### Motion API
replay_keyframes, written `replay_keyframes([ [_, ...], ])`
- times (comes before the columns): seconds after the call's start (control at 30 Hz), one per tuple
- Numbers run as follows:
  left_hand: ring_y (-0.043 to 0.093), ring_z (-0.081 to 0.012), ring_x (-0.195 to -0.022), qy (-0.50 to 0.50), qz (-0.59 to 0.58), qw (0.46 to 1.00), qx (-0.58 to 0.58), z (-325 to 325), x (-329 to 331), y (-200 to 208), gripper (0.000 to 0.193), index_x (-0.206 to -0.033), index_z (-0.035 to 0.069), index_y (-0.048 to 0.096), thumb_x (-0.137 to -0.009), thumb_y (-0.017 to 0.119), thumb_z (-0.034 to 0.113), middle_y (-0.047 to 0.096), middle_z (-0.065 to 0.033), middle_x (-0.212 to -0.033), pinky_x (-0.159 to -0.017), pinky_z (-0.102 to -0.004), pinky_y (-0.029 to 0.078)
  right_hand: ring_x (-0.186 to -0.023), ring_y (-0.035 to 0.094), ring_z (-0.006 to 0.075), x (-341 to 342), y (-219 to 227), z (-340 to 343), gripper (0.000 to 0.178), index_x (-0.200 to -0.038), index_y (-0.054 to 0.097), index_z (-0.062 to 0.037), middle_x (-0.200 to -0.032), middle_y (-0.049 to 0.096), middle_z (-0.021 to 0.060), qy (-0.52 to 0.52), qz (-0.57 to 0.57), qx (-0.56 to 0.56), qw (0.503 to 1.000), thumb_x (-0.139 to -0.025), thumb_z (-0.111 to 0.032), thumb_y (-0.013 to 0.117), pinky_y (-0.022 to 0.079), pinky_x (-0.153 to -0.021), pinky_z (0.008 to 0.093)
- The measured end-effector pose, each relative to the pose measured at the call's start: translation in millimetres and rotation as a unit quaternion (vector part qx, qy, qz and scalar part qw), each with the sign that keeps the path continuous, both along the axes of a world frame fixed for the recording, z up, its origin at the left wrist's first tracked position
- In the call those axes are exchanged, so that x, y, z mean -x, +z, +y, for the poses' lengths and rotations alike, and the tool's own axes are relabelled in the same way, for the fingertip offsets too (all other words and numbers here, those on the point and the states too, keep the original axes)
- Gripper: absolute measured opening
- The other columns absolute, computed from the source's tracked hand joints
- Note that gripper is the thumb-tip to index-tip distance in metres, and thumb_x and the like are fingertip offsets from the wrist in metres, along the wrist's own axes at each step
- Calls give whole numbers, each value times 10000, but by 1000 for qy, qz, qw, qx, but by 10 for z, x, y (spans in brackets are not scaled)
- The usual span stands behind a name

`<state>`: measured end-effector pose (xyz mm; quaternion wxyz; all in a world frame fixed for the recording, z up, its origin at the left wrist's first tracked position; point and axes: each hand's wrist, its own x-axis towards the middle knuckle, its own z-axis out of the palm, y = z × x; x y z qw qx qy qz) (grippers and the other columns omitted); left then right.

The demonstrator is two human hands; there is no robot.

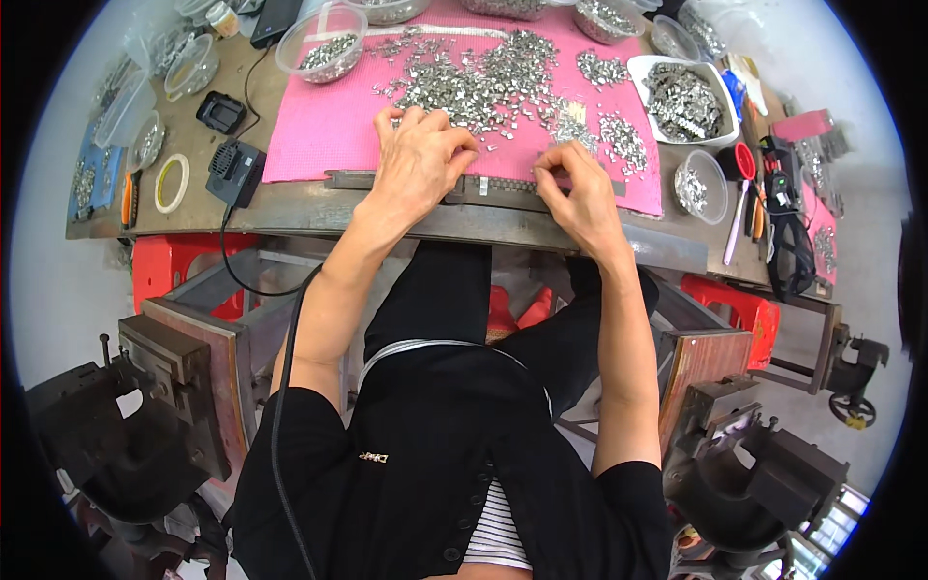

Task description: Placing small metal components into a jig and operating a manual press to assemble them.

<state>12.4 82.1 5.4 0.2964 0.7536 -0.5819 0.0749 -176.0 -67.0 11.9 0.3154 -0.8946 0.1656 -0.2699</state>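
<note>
Black shirt is closest. Left hand and right hand bend over a metal bar. Both pinches look nearly closed; I can't tell if they hold anything. Tiny metal bits lie farther, on the pink mat. Probably lining-up work; next needs gentle pinching.

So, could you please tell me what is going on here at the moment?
A person has both hands at a dark bar along the near edge of a pink mat. The left hand and the right hand each have thumb and fingers drawn together; whether either holds a piece is too small to tell. Loose metal pieces lie spread beyond the hands, and a white tub to the right holds more.
</note>
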Motion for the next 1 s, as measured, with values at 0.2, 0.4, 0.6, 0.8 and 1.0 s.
replay_keyframes([
  [0.2,588,-224,-925,-26,-39,999,-8,-78,-59,-20,73,-882,172,774,-831,761,223,622,-1,-832,-1015,-536,331,-899,593,300,148,-43,94,182,-922,601,-24,-922,602,101,32,-23,83,996,-790,13,722,458,-813,402],
  [0.4,592,-225,-927,-61,-25,998,-16,-74,-100,21,44,-854,148,748,-840,747,190,630,-2,-843,-1048,-557,318,-902,578,286,187,-36,133,210,-941,590,-30,-966,593,91,38,-3,174,984,-776,29,707,454,-786,408],
  [0.6,596,-232,-909,-66,-11,998,-9,-84,-103,-14,36,-820,128,722,-844,732,152,632,-7,-845,-1061,-561,310,-895,616,280,219,-40,105,170,-953,646,-36,-956,644,90,38,-41,137,989,-807,28,705,464,-790,395],
  [0.8,593,-215,-880,-56,4,998,8,-69,-101,-17,44,-877,120,706,-863,728,155,620,-6,-822,-1049,-513,314,-864,636,302,190,-40,12,143,-986,687,-32,-926,669,111,-37,-23,27,999,-851,11,700,480,-811,395],
  [1.0,597,-210,-864,-88,31,995,24,-234,49,-26,123,-1010,201,747,-889,726,212,623,-5,-816,-963,-451,327,-1111,621,341,-377,-93,-333,272,-1166,673,-29,-1188,668,144,-27,-5,172,985,-900,-82,667,484,-957,450],
])
